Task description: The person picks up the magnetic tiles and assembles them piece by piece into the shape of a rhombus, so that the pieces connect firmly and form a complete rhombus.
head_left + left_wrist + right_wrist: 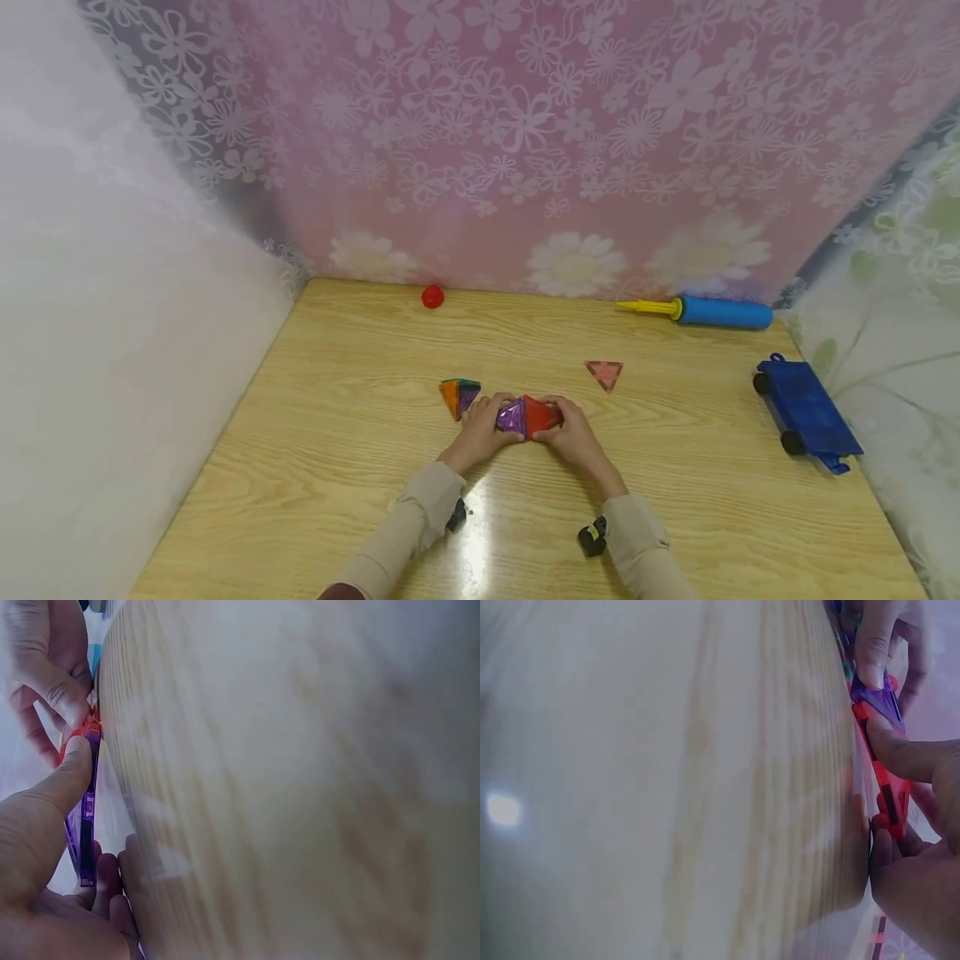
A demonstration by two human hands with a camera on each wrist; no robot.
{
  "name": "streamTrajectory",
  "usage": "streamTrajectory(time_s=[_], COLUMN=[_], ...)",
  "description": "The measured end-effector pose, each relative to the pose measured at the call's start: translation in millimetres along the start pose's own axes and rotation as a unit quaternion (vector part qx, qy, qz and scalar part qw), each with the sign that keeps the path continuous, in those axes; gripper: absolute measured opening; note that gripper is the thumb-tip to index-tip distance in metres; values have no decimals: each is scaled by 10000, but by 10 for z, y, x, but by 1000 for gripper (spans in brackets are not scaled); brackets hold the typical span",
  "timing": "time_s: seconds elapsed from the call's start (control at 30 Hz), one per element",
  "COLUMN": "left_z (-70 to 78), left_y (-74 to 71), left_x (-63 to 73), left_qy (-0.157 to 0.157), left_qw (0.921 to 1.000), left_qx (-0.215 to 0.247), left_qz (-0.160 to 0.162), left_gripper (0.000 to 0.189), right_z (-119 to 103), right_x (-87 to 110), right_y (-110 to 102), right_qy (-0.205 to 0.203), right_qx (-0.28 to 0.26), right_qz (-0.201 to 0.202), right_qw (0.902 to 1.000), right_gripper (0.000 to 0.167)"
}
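Note:
My left hand pinches a translucent purple magnetic tile piece between thumb and fingers. Against its right side stands a red magnetic tile piece, gripped by my right hand. The two pieces meet edge to edge, low over the wood. In the left wrist view the left thumb presses the purple tile. From the right wrist, the right thumb lies on the red tile. Just left of the left hand stands a small pyramid of orange, green and purple tiles, partly hidden by the fingers.
A pink triangular tile lies flat beyond the right hand. Farther back are a red rounded object and a blue hand pump with a yellow nozzle. At the right edge of the wooden table sits a blue wheeled toy base.

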State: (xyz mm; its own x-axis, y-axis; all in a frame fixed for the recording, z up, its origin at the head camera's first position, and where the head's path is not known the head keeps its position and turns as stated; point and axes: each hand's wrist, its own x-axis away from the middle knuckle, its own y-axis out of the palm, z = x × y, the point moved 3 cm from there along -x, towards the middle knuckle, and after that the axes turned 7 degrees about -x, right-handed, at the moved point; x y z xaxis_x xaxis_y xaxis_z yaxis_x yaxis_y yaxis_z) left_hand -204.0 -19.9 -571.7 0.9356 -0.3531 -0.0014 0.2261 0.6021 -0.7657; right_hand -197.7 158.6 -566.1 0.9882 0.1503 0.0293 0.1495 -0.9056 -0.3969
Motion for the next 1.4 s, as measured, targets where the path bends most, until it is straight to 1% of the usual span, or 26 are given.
streamTrajectory(time_s=[0.1,0.23,0.37,0.53,0.73,0.97,1.2,1.3,1.4], left_z=[-5,-16,-17,-8,15,33,8,-8,-10], left_y=[2,10,3,-16,-33,-43,-18,-7,1], left_x=[-4,-3,4,-1,-7,-15,-35,-36,-36], left_qy=[17,48,97,117,203,178,317,371,459], left_qw=[10000,10000,9999,9998,9984,9953,9922,9912,9905], left_qx=[42,33,10,129,498,904,1178,1244,1270], left_qz=[-13,-47,-49,-100,-192,-287,-249,-246,-245], left_gripper=[62,62,62,63,60,55,55,54,53], right_z=[-4,17,30,37,51,51,59,50,47], right_x=[-3,0,4,6,-2,-9,-8,1,10], right_y=[10,18,20,18,18,11,1,-23,-87], right_qy=[-55,-74,-130,-194,-215,-127,-192,-259,-268], right_qx=[319,688,861,890,938,927,921,844,701], right_qz=[110,133,121,96,103,98,79,127,372], right_qw=[9994,9975,9961,9958,9953,9956,9955,9960,9965], right_gripper=[52,53,54,54,52,52,52,49,44])
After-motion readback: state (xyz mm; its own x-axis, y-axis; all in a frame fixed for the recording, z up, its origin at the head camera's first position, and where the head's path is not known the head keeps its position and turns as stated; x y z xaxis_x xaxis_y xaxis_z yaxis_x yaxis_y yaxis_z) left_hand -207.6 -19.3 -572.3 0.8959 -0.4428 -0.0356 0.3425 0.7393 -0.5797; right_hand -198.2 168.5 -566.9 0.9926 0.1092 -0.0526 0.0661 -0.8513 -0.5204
